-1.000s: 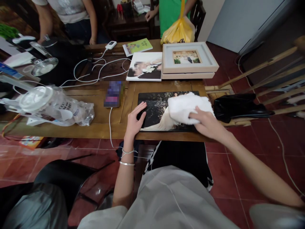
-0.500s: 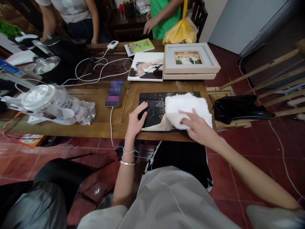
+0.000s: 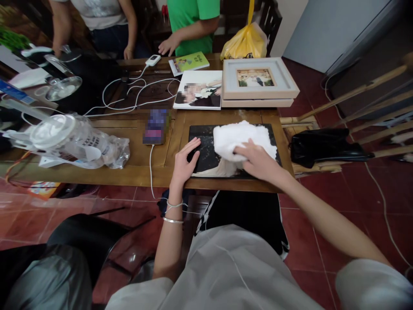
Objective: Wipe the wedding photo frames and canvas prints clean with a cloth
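A dark, glossy photo panel (image 3: 204, 157) lies flat near the front edge of the wooden table. My left hand (image 3: 186, 162) rests on its left edge with the fingers stretched out and the thumb apart. In my right hand (image 3: 258, 161) is a folded white towel (image 3: 243, 137), pressed onto the panel's right half. The towel hides much of the picture; a pale, dress-like shape shows below it. Some of the right fingers are tucked against the cloth.
Behind the panel lie a white photo print (image 3: 198, 101), a framed picture on a box (image 3: 261, 94) and a green booklet (image 3: 190, 63). A plugged-in phone (image 3: 156, 127) and a plastic-wrapped jug (image 3: 64, 133) are leftward. Two people stand across the wooden table (image 3: 129, 174).
My right hand has slid the towel left and slightly away from me over the panel. My left hand stays put. The person in green has shifted left.
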The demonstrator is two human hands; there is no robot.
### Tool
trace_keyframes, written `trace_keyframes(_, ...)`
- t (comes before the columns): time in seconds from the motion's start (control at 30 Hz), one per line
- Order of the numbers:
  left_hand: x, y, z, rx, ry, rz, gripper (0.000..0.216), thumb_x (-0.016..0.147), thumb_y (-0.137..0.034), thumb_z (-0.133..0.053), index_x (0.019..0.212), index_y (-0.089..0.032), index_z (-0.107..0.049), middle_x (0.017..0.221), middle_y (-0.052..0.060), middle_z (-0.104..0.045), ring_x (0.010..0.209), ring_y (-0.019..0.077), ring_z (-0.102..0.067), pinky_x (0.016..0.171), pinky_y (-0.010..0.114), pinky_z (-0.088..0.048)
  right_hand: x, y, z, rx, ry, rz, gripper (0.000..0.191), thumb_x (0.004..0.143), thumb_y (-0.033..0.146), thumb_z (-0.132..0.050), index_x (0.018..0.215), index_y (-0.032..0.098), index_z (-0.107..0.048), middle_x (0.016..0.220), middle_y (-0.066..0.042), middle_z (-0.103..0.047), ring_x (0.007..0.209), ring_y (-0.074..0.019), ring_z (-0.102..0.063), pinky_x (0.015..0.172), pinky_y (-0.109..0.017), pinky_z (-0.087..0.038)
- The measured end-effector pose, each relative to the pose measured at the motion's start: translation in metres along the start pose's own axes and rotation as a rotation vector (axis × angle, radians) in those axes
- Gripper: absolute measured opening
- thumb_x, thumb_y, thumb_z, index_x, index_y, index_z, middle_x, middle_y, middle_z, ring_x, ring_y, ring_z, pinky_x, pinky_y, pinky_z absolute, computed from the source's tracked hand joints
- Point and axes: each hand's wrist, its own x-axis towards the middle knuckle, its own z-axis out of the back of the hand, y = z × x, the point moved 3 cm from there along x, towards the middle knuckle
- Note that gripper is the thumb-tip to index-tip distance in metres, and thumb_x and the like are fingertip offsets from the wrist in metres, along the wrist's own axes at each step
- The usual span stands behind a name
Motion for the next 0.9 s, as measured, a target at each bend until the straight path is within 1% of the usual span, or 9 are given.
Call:
trace_keyframes(0.1, 0.0, -0.001, 0.0, -0.007, 0.002, -0.002, 0.032, 0.103, -0.033, -0.057, 0.13, -0.021, -0.071, 0.141, 0.011, -0.068, 0.141, 0.0252, -0.057, 0.123, 0.052, -0.042, 0.042, -0.024, 0.006, -0.034, -0.053, -0.054, 0.048, 0.072, 0.005, -0.044, 0.11, 0.018, -0.072, 0.089, -0.01, -0.074, 0.093, -0.0324, -0.068, 0.111, -0.065, -0.039)
trace_keyframes(0.23, 0.0, -0.001, 0.0, -0.004, 0.004, 0.005, 0.032, 0.104, -0.033, -0.057, 0.13, -0.022, -0.071, 0.142, 0.01, -0.068, 0.141, 0.0254, -0.057, 0.123, 0.053, -0.041, 0.058, -0.031, 0.004, -0.061, -0.082, -0.089, 0.048, 0.075, 0.004, -0.044, 0.112, 0.018, -0.072, 0.094, -0.013, -0.076, 0.094, -0.036, -0.067, 0.108, -0.066, -0.041)
trace_keyframes(0.33, 0.0, -0.002, 0.0, 0.001, 0.002, 0.003, 0.032, 0.103, -0.032, -0.057, 0.13, -0.022, -0.071, 0.141, 0.009, -0.068, 0.141, 0.0245, -0.057, 0.123, 0.052, -0.042, 0.032, -0.013, -0.007, -0.067, -0.063, -0.078, 0.054, 0.075, 0.002, -0.043, 0.119, 0.018, -0.07, 0.118, -0.017, -0.073, 0.114, -0.0373, -0.065, 0.115, -0.071, -0.033)
trace_keyframes(0.43, 0.0, -0.001, 0.0, 0.003, 0.001, 0.001, 0.032, 0.103, -0.031, -0.057, 0.13, -0.022, -0.071, 0.141, 0.009, -0.068, 0.141, 0.0244, -0.058, 0.123, 0.052, -0.042, -0.013, 0.019, -0.018, -0.051, -0.028, 0.006, 0.054, 0.076, 0.001, -0.044, 0.121, 0.019, -0.068, 0.139, -0.019, -0.065, 0.136, -0.0358, -0.056, 0.12, -0.072, -0.029)
trace_keyframes(0.57, 0.0, 0.0, 0.0, 0.011, 0.004, 0.008, 0.031, 0.102, -0.031, -0.057, 0.13, -0.024, -0.071, 0.141, 0.008, -0.068, 0.141, 0.0247, -0.057, 0.123, 0.053, -0.042, -0.066, 0.058, -0.024, 0.007, 0.043, 0.151, 0.053, 0.073, -0.003, -0.044, 0.116, 0.02, -0.067, 0.142, -0.019, -0.064, 0.145, -0.0329, -0.049, 0.119, -0.073, -0.031)
trace_keyframes(0.67, 0.0, 0.0, 0.0, 0.008, 0.001, 0.007, 0.031, 0.103, -0.031, -0.057, 0.13, -0.024, -0.071, 0.142, 0.008, -0.068, 0.141, 0.0248, -0.057, 0.123, 0.053, -0.042, -0.078, 0.066, -0.023, 0.025, 0.082, 0.191, 0.053, 0.071, -0.004, -0.044, 0.113, 0.019, -0.067, 0.139, -0.02, -0.066, 0.145, -0.0308, -0.05, 0.12, -0.071, -0.031)
trace_keyframes(0.73, 0.0, 0.0, 0.0, 0.004, 0.0, 0.005, 0.032, 0.102, -0.031, -0.057, 0.13, -0.023, -0.071, 0.142, 0.009, -0.068, 0.141, 0.0249, -0.057, 0.123, 0.053, -0.042, -0.069, 0.061, -0.021, 0.025, 0.077, 0.179, 0.054, 0.07, -0.003, -0.044, 0.114, 0.02, -0.067, 0.138, -0.019, -0.066, 0.142, -0.029, -0.053, 0.12, -0.069, -0.032)
trace_keyframes(0.83, 0.0, -0.001, 0.0, 0.004, 0.003, 0.008, 0.032, 0.103, -0.031, -0.057, 0.13, -0.022, -0.071, 0.142, 0.01, -0.067, 0.141, 0.0251, -0.057, 0.123, 0.052, -0.042, -0.037, 0.042, -0.018, 0.014, 0.043, 0.128, 0.057, 0.072, 0.0, -0.044, 0.119, 0.022, -0.067, 0.137, -0.015, -0.067, 0.132, -0.0297, -0.06, 0.119, -0.068, -0.034)
trace_keyframes(0.9, 0.0, -0.001, 0.0, 0.006, 0.006, 0.011, 0.032, 0.103, -0.033, -0.057, 0.13, -0.022, -0.071, 0.142, 0.009, -0.067, 0.141, 0.0252, -0.057, 0.123, 0.053, -0.042, -0.007, 0.026, -0.014, -0.002, 0.029, 0.081, 0.057, 0.074, 0.002, -0.042, 0.121, 0.022, -0.068, 0.125, -0.013, -0.071, 0.118, -0.031, -0.065, 0.117, -0.068, -0.034)
